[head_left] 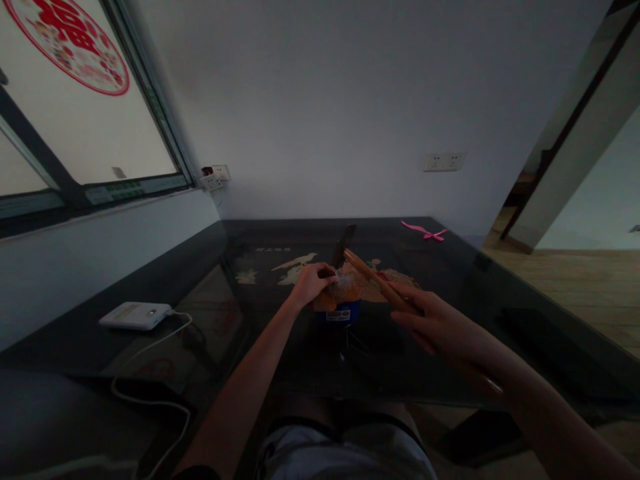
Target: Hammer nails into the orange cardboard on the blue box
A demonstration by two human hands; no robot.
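A blue container (pixel 345 315) with a white label stands on the dark table in front of me. Orange, patterned, cloth-like material (pixel 350 285) lies over its top and spreads to the right. My left hand (pixel 313 283) is closed at the left edge of this material, thumb and fingers pinching it. In my right hand (pixel 425 310) is a light-brown wooden stick (pixel 373 275), gripped near its lower end and slanting up to the left over the material. A dark, flat, blade-like piece (pixel 344 245) rises behind the stick's tip; whether they are joined is unclear.
A white power bank (pixel 136 315) with a white cable (pixel 150 348) lies on the left of the table. At the far right corner is a pink ribbon (pixel 425 231). A dark flat object (pixel 555 347) rests near the right edge. The wall (pixel 320 120) borders the table's back.
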